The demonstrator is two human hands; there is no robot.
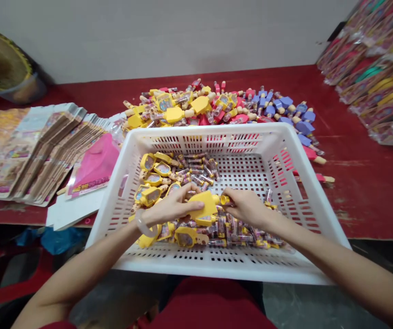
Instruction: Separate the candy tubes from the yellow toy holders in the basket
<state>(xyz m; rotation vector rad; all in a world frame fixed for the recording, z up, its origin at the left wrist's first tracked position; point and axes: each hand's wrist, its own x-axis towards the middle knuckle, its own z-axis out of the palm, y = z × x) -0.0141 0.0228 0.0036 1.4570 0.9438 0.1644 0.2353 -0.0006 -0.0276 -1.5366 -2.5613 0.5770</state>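
1. Your left hand [172, 205] grips a yellow toy [205, 204] above the basket's contents, fingers closed over its flat body.
2. Your right hand [247, 208] pinches its narrow end, steadying it.
3. The basket [213, 132] walls corral the loose toys [196, 171] on the desk [364, 192].

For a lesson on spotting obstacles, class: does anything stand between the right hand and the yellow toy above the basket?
Nothing visible does: the right hand meets the toy's narrow end directly, while the left hand covers part of the yellow toy.
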